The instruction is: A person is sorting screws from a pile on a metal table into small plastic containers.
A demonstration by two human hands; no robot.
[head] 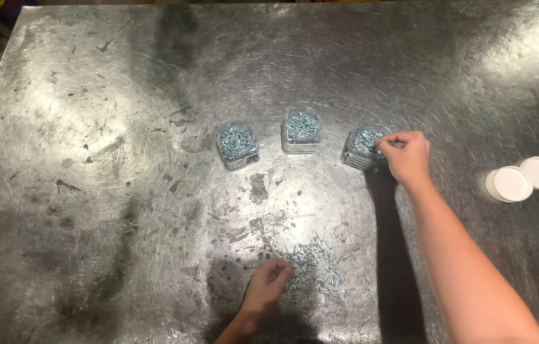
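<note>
The right hand [407, 156] hangs over the right-most of 3 clear jars [365, 146] in mid-frame, fingers [389, 141] pinched together at its mouth; whether they grip a screw I cannot tell. The left hand [268, 285], lower centre, has its fingers curled at the edge of the loose screw pile [317, 267] on the steel surface [91, 191]. Releasing low over the mouth should stop strays. The screws lie flat, long axes pointing every way. 2 white lids [523, 179] sit at right.
</note>
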